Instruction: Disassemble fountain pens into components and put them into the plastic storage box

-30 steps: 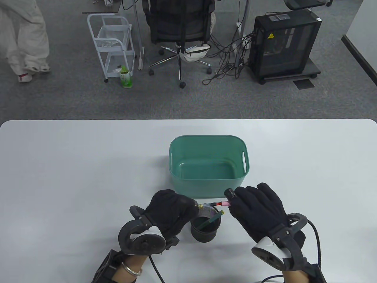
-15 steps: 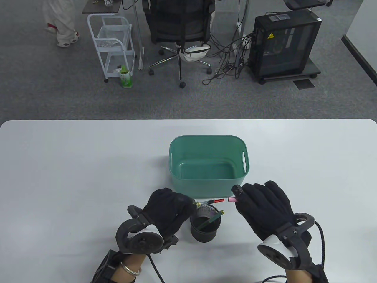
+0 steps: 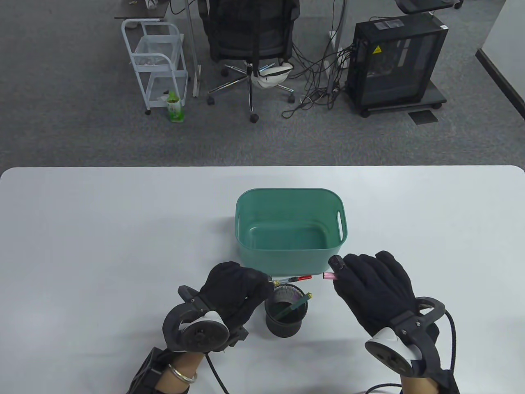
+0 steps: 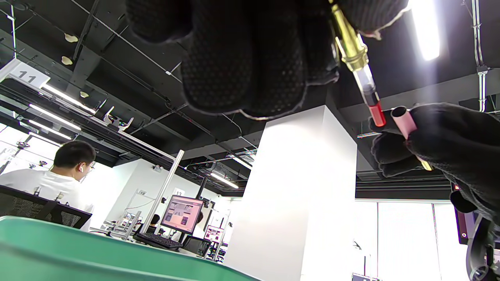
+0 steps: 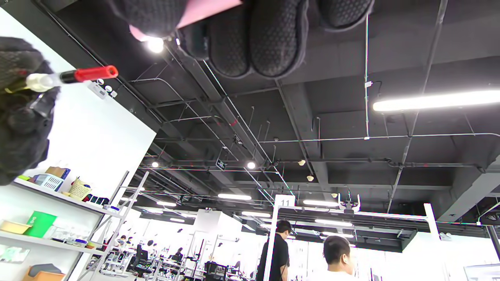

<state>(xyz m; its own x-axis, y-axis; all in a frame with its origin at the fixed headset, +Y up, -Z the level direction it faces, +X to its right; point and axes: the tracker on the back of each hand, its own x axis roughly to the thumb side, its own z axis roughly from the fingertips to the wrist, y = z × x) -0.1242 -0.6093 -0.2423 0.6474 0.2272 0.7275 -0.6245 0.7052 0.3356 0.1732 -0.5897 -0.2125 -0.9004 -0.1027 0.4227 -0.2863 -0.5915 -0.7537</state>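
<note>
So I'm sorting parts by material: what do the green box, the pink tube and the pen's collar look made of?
Green box: looks like moulded plastic, matte, with rounded corners and a cut-out handle. Pink tube: probably plastic, smooth, opaque and hollow at its open end. Pen collar: apparently metal, gold-coloured and shiny, though it could be plated plastic.

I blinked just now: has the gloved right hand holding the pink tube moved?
Yes. The right hand has drawn right, away from the black pen cup, pulling the pink tube off the red-ended cartridge.
</note>
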